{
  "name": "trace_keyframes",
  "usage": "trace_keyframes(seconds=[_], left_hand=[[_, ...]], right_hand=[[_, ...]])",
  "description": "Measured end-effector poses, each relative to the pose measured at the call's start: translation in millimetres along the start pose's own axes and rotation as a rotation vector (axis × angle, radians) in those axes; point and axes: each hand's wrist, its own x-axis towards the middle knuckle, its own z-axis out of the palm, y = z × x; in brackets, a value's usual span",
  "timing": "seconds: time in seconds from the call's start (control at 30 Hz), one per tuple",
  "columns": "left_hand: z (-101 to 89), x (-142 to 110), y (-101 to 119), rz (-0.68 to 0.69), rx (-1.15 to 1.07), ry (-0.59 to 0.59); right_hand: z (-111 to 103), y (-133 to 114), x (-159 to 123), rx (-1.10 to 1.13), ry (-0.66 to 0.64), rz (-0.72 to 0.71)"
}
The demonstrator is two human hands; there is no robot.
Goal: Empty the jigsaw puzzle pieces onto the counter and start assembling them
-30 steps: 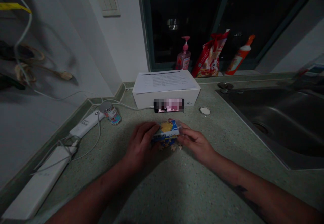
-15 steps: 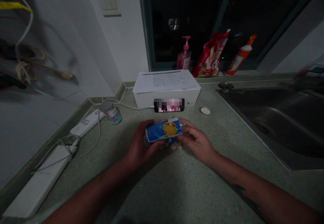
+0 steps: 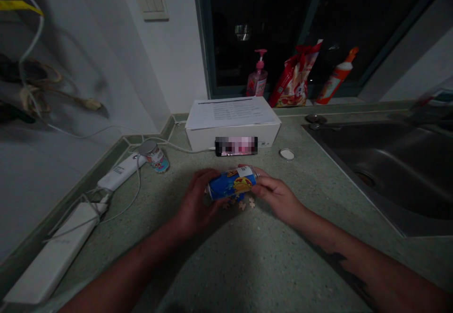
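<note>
A clear jar with a blue label [image 3: 228,184] lies sideways between my two hands, just above the counter. My left hand [image 3: 196,199] is wrapped around its base end. The fingers of my right hand [image 3: 276,191] grip the neck end at the right. Several small jigsaw puzzle pieces [image 3: 242,205] lie on the counter below the jar, some blue, others bare brown; the jar partly hides them. A round lid [image 3: 286,154] rests on the counter beyond my right hand.
Behind the jar, a phone [image 3: 236,146] leans against a white box [image 3: 233,123]. A second lidded jar [image 3: 155,157] and power strips [image 3: 58,251] with cables are on the left. A metal sink [image 3: 399,162] takes up the right side.
The jar has rolled in my hands, so its label shows a different part, with more of the white patch facing up. Both hands stay almost in the same place.
</note>
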Motion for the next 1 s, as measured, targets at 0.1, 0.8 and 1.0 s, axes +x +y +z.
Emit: trace_keyframes(seconds=[0.1, 0.8, 1.0], left_hand=[[0.4, 0, 0, -0.027, 0.015, 0.002], [3.1, 6, 5, -0.547, -0.363, -0.052], [-0.6, 12, 8, -0.749, -0.514, -0.059]], right_hand=[[1, 5, 0, 0.009, 0.044, 0.023], [6, 6, -3, 0.162, 0.09, 0.031], [3, 5, -7, 0.013, 0.144, -0.149]])
